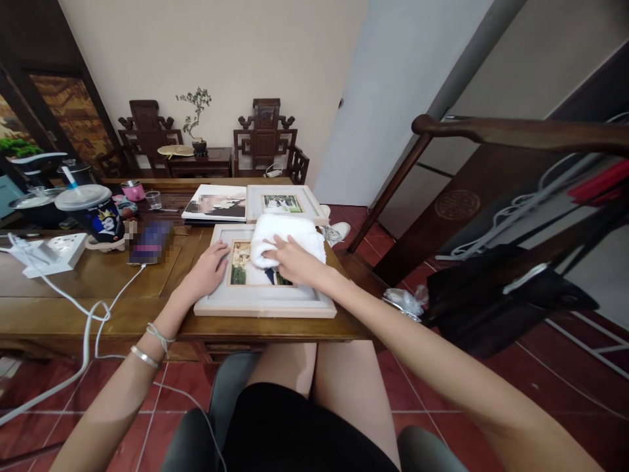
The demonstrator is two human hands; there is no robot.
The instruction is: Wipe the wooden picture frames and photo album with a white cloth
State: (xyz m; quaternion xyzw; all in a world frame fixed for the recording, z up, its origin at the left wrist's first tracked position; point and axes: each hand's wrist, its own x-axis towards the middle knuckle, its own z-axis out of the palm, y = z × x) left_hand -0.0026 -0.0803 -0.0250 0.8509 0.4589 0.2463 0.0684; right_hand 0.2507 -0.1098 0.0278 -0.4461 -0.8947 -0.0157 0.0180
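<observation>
A long wooden table (pixel 98 278) stands on a red tiled floor, with carved dark chairs and a small bonsai (pixel 196 111) against the pale wall behind it. On the table, directly in front of the seated person, lies a large picture frame (pixel 265 301), flat, with its near edge close to the table's edge. The left hand (pixel 209 267) rests on the frame's left border, fingers loosely together and flat, steadying it. The right hand (pixel 289 257) presses on a folded white towel (pixel 287 237) that covers the upper right of the glass, fingers spread a little and laid over the cloth rather than gripping it.

To wipe well, it seems wise to keep the left palm weighting the border so the frame cannot slide toward the table's edge, and to run the towel in even, light strokes out to the corners where dust would gather.

Behind the frame lie a second, smaller framed photo (pixel 284 202) and a photo print (pixel 216 202), side by side. Further left sit a lidded drink cup (pixel 95 213), a pink pot (pixel 132 191), a clear plastic cup (pixel 154 199) and a white power strip (pixel 54 252) whose cable trails off the table's edge.
</observation>
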